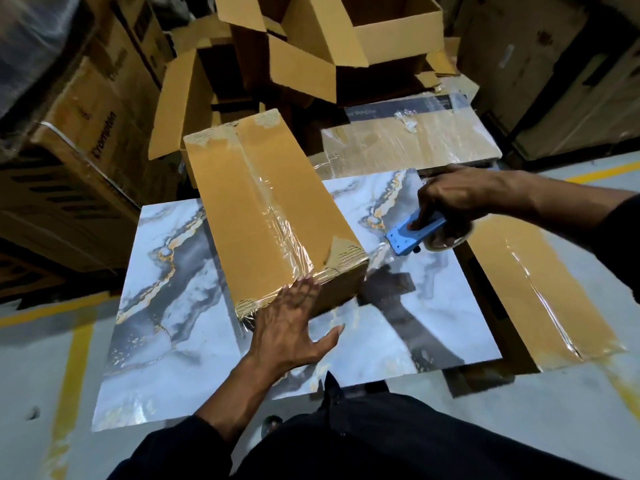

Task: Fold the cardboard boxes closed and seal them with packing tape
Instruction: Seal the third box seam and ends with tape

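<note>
Cardboard box [270, 206], long & closed, lies diagonally on a marble-pattern slab [166, 306] w/ grey and gold veins. Clear packing tape runs down its top seam and wraps over the near end; corners show extra tape patches. Left hand [294, 327] rests flat against the box's near end, fingers straight & spread, thumb out to the side over the slab, gripping nothing. Right hand [460, 199] grips a blue tape dispenser [412, 235], fingers curled round its handle, held just off the box's near right corner, above the slab. Roll of clear tape sits in the dispenser under the hand; a strip of tape [377, 256] stretches from dispenser blade to the box corner.

2nd sealed box [540, 292] lies right of the slab, tape along its seam, touching the slab edge as far as can be told. Behind: open empty cartons [346, 32] w/ flaps up, a flat shrink-wrapped pack [408, 140], printed cartons [86, 133] stacked at left. Floor [38, 375] is grey w/ yellow lines. Dark sleeves and dark trousers at bottom of view
</note>
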`<control>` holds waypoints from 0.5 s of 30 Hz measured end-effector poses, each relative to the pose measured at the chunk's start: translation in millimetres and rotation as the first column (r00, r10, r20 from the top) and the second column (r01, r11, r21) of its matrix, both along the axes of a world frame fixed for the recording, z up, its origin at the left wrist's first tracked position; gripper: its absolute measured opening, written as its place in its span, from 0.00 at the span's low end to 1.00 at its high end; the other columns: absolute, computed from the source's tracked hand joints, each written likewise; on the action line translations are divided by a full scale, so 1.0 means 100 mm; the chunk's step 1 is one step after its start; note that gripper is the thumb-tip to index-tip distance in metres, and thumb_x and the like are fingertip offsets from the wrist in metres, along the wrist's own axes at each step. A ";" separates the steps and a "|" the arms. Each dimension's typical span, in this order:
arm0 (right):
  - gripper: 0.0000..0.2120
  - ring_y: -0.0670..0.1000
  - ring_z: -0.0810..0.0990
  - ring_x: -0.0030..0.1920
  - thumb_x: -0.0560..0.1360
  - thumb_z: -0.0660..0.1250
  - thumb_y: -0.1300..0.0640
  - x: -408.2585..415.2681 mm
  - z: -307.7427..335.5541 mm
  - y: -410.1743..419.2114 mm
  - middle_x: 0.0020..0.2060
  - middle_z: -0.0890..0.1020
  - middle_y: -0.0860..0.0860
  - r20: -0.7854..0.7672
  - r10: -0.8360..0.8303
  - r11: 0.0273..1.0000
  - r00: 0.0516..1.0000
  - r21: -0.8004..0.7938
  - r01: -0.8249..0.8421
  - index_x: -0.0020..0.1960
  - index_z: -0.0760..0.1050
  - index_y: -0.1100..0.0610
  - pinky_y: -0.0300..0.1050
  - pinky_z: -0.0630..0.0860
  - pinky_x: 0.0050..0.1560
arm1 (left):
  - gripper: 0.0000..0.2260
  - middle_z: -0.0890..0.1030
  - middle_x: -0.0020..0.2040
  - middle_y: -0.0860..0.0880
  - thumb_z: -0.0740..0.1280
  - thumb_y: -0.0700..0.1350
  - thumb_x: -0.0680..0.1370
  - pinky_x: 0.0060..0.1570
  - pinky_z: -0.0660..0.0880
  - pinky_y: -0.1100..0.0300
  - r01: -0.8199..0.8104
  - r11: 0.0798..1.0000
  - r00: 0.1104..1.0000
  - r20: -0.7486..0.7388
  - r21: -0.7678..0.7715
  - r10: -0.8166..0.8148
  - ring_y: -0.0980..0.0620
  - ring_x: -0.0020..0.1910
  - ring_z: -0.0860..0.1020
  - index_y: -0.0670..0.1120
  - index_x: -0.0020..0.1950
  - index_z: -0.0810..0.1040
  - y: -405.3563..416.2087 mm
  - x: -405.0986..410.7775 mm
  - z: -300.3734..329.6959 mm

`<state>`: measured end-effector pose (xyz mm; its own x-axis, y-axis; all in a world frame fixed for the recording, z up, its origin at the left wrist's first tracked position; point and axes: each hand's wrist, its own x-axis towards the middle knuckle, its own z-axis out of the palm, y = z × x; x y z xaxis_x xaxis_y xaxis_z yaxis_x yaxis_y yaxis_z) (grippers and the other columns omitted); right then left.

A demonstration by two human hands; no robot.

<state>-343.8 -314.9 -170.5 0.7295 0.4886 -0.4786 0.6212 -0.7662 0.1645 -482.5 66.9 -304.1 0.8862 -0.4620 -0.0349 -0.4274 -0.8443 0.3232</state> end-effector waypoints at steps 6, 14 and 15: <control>0.23 0.50 0.78 0.60 0.71 0.76 0.39 -0.06 -0.09 0.07 0.56 0.79 0.39 0.010 -0.007 1.000 1.000 -0.022 0.007 0.65 0.76 0.29 0.49 0.62 0.58 | 0.40 0.68 0.81 0.49 0.59 0.74 0.76 0.78 0.67 0.46 -0.018 1.000 0.999 0.044 0.019 0.017 0.49 0.79 0.68 0.50 0.80 0.71 -0.03 -0.01 0.02; 0.24 0.51 0.77 0.61 0.72 0.76 0.40 -0.07 -0.51 0.14 0.50 0.76 0.41 -0.050 0.028 0.999 0.998 0.042 -0.026 0.68 0.77 0.34 0.48 0.57 0.53 | 0.33 0.79 0.73 0.48 0.62 0.70 0.75 0.65 0.79 0.44 -0.072 0.997 0.991 0.113 0.007 0.070 0.46 0.69 0.80 0.49 0.72 0.80 -0.13 0.03 0.09; 0.23 0.52 0.78 0.61 0.73 0.75 0.40 -0.07 -0.55 0.17 0.51 0.77 0.41 -0.049 0.036 0.997 0.998 0.063 -0.033 0.67 0.78 0.36 0.48 0.57 0.54 | 0.32 0.80 0.72 0.48 0.62 0.69 0.75 0.63 0.80 0.44 -0.080 0.997 0.990 0.119 0.010 0.079 0.46 0.68 0.81 0.50 0.70 0.81 -0.15 0.04 0.09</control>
